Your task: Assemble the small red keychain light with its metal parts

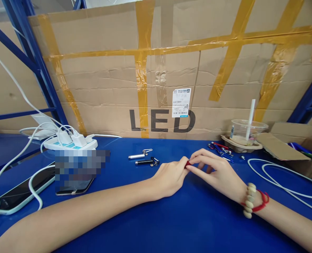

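My left hand (170,177) is closed around a small red object (187,163), mostly hidden by the fingers, so I cannot tell its kind. From the right, my right hand (216,172) pinches the end of it between thumb and fingertips. The two hands meet just above the blue table (198,225). Beyond my left hand lie two small keychain flashlights, one silver (136,156) and one black (143,162), each with a clip at its right end. A pile of red, blue and dark flashlights or clips (220,150) lies behind my right hand.
A white power strip (71,144) with plugs and cables stands at the back left, near a phone (26,189) and another dark device (75,187). At the right are a clear cup (248,128) with a straw, a white cable (274,179) and an open carton (285,146). Cardboard (108,88) stands behind.
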A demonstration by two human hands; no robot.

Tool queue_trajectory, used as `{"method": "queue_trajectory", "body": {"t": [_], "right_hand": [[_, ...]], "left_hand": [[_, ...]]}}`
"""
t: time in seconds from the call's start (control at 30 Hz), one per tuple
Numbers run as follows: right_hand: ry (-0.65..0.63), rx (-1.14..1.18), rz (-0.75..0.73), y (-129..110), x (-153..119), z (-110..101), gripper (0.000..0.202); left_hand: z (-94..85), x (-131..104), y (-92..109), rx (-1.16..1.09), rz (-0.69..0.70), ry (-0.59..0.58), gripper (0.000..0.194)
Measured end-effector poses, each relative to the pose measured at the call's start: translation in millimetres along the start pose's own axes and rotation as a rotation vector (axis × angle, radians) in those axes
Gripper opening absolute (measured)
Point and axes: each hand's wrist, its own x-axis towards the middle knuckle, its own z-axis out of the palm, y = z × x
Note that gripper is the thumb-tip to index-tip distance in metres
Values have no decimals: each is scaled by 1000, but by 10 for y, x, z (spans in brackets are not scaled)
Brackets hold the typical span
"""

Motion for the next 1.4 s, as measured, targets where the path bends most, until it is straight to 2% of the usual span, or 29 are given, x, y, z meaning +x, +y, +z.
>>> {"method": "queue_trajectory", "body": {"t": [0.1,0.27,0.33,0.5,0.6,0.87,1.07,1.2,1.4], "right_hand": [[22,38,26,-8,16,22,18],[178,97,98,-78,27,56,19],[197,130,161,-72,30,64,21],[65,131,334,122,56,76,28],[-68,125,389,195,63,83,33],[-302,-149,258,23,32,67,27],[-279,-150,291,80,25,84,24],[-248,-175,312,60,24,77,18],[-252,-115,285,68,20,75,13]], "left_hand": [[-3,-1,4,14,-2,9,18],[-15,-13,25,-75,-26,85,21],[-22,-13,29,-106,-48,127,24],[-21,11,4,-147,-105,312,23],[-10,24,-8,-178,-113,326,23],[-14,-6,34,-143,-33,283,23],[14,37,-22,-263,47,254,19],[6,67,-37,-374,115,285,13],[11,81,-36,-347,147,321,13]]}}
